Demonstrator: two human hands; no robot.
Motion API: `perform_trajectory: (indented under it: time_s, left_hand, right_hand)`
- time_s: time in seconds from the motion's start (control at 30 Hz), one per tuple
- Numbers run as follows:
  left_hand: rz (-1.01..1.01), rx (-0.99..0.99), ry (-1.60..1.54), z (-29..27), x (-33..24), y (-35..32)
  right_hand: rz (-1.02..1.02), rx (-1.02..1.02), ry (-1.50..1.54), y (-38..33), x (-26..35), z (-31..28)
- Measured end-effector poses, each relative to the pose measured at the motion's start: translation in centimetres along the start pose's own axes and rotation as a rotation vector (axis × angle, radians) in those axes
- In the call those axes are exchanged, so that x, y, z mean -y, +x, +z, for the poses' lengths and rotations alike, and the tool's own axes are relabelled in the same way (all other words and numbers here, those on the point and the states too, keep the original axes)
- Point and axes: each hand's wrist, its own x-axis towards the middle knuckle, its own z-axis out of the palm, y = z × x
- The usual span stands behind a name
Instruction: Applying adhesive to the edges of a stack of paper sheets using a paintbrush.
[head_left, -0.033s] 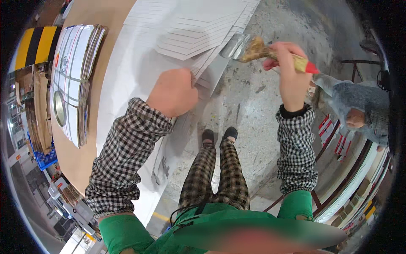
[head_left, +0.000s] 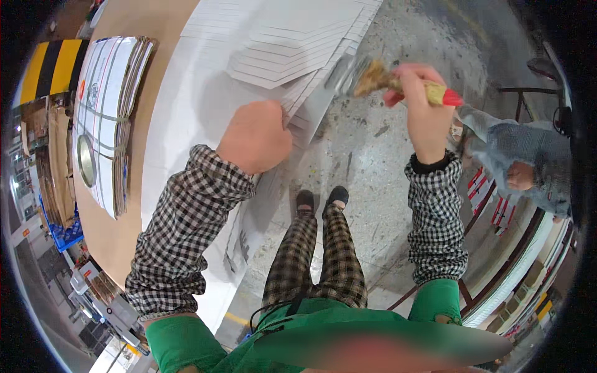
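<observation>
My right hand (head_left: pixel 424 102) grips a wide flat paintbrush (head_left: pixel 380 84) by its pale wooden handle with a red end. The brush points left, and its whitish bristles blur near the edges of the fanned sheets; I cannot tell whether they touch. My left hand (head_left: pixel 256 137) is closed in a fist and rests on the white sheets (head_left: pixel 292 46), which overlap in steps with dark edge lines and pointed corners. Whatever is under its fingers is hidden.
On the brown tabletop (head_left: pixel 163 23), a strapped stack of white printed cardboard (head_left: pixel 111 105) lies at left with a round metal lid or tin (head_left: pixel 86 160) on it. A person in a grey sleeve (head_left: pixel 522 146) is at right, near a dark metal frame (head_left: pixel 528 248).
The brush and my right hand have shifted slightly, the bristle end now lower and more blurred. My left hand stays in place.
</observation>
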Motion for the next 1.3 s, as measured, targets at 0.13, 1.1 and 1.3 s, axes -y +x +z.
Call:
perform_trajectory:
  time_s: [0.13, 1.1, 1.3]
  left_hand:
    - [-0.018, -0.006, -0.005, 0.5, 0.4, 0.2]
    - [0.059, -0.033, -0.009, 0.2, -0.1, 0.2]
    - [0.08, -0.071, -0.059, 0.8, -0.3, 0.4]
  right_hand:
    - [0.004, -0.002, 0.007, -0.9, 0.5, 0.0]
    - [0.094, 0.026, -0.097, -5.1, 1.6, 2.6]
    - [0.09, -0.063, -0.043, -5.5, 3.0, 2.9]
